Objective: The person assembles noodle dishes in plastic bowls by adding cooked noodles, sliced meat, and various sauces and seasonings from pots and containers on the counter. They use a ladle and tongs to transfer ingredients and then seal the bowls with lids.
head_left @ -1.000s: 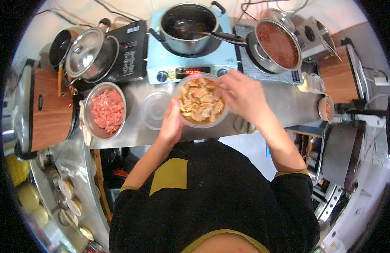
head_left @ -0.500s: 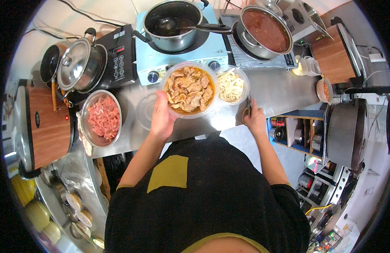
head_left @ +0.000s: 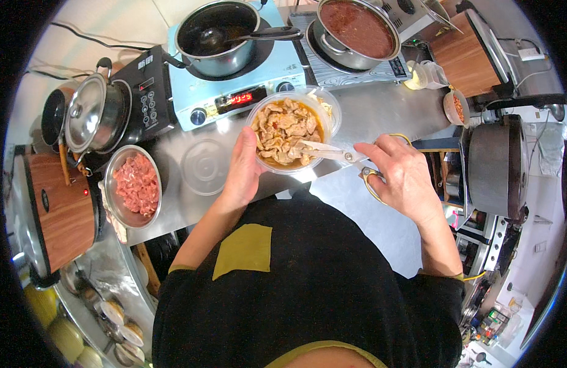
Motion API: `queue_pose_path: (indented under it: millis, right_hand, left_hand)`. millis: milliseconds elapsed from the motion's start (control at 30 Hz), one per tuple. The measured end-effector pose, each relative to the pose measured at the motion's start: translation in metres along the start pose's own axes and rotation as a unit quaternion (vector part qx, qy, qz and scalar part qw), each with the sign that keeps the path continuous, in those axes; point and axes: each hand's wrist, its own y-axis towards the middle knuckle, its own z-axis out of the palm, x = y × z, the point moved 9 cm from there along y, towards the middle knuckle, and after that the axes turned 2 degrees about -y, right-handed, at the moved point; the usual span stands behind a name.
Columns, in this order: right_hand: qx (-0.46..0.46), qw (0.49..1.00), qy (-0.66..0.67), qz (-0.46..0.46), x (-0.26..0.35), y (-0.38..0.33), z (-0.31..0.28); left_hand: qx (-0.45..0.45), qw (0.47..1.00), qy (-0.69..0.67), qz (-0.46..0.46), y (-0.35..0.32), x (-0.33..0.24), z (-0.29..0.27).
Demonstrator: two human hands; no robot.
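Left hand [head_left: 243, 168] cups the near wall of a clear plastic bowl [head_left: 259, 119] of cooked meat slices in brown sauce, holding it at the front edge of the steel worktop [head_left: 381, 110], just before the pale blue hob. Right hand [head_left: 403, 178] grips scissors [head_left: 332, 153], fingers through the yellow loops, blades a little parted and tips resting in the meat. Step in hand, by my reading: snipping the slices smaller inside the bowl. Next cut likely calls for a steady bowl and blades kept clear of the plastic wall. A metal bowl of raw meat [head_left: 135, 184] and 1 clear lid [head_left: 205, 167] lie to the left.
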Motion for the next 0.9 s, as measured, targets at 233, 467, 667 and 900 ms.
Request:
queue_pose_path:
  millis: [233,467,667,900]
  right_hand:
    - [0.024,0.991,-0.115,-0.066,0.009,0.021,0.003]
    - [0.029,0.993,-0.106,-0.051,-0.006,0.025,-0.002]
    - [0.028,0.998,-0.052,-0.004,-0.016,0.025,-0.001]
    - [0.063,0.991,-0.089,-0.073,-0.009,0.034,0.0]
  left_hand:
    - [-0.007,0.999,0.053,-0.004,0.003,0.009,0.002]
    - [0.006,0.999,0.039,-0.022,0.004,0.011,0.011]
    - [0.007,0.999,0.02,-0.033,0.007,0.013,0.013]
    - [0.029,0.998,0.042,-0.029,0.013,0.011,0.015]
